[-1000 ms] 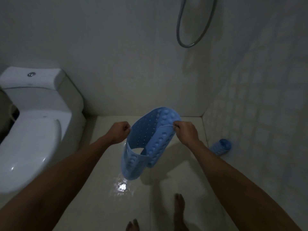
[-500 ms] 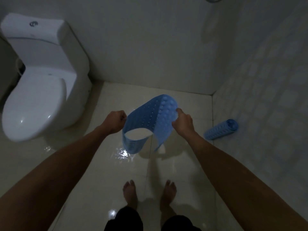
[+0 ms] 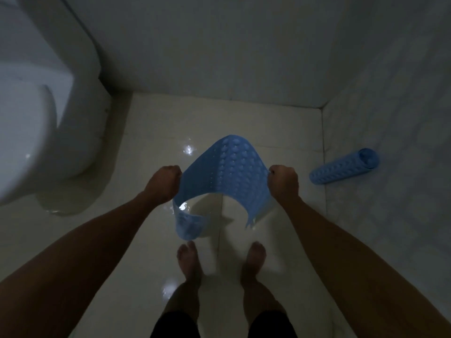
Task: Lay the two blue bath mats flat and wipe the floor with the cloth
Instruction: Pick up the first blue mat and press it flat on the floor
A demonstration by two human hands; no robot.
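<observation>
Held mat: a blue bath mat (image 3: 227, 172) is held up in the air over the floor, between the two hands. It is bent like an arch, bumps on top, and both of its loose ends hang down and curl (one end curls near the toes).
Left hand: the left hand (image 3: 164, 182) is closed in a fist, and the mat's left edge is gripped in it.
Right hand: the right hand (image 3: 283, 182) is closed in a fist too, and the mat's right edge is pinched in it.
Rolled mat: a second blue mat (image 3: 344, 170) is seen rolled up like a tube. It is laid on the floor by the right wall, well apart from the held one.
Feet: two bare feet (image 3: 189, 261) are planted on the floor just below the held mat.
Floor: pale shiny tiles (image 3: 151, 132) are seen, with bright spots of light on them.
Toilet: a white toilet (image 3: 36, 113) is seen at the left, against the back wall.
</observation>
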